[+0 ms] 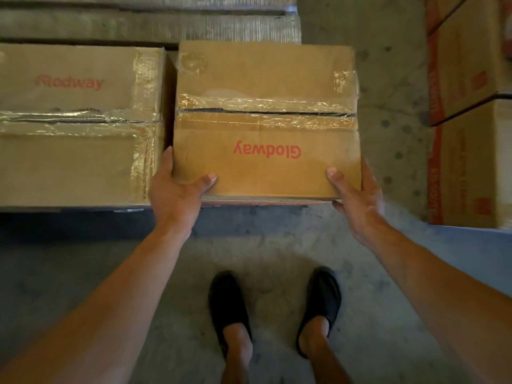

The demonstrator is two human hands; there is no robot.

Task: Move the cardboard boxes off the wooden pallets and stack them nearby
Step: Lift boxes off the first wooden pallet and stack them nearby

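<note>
Currently gripped: brown taped cardboard box (266,120) with upside-down red "Glodway" print is sitting between both hands, just beside a matching taped cardboard box (77,126) on its left. I cannot tell whether it is resting or lifted.
Left hand (174,195): is clasping the near left corner, thumb lying on top, fingers running up the side.
Right hand (357,195): is clamping the near right corner, thumb on top, fingers curling underneath.
Doing it well: probably keeping the load level and close to the body, clearing the neighbour before turning toward the red-printed carton stack (465,106).
</note>
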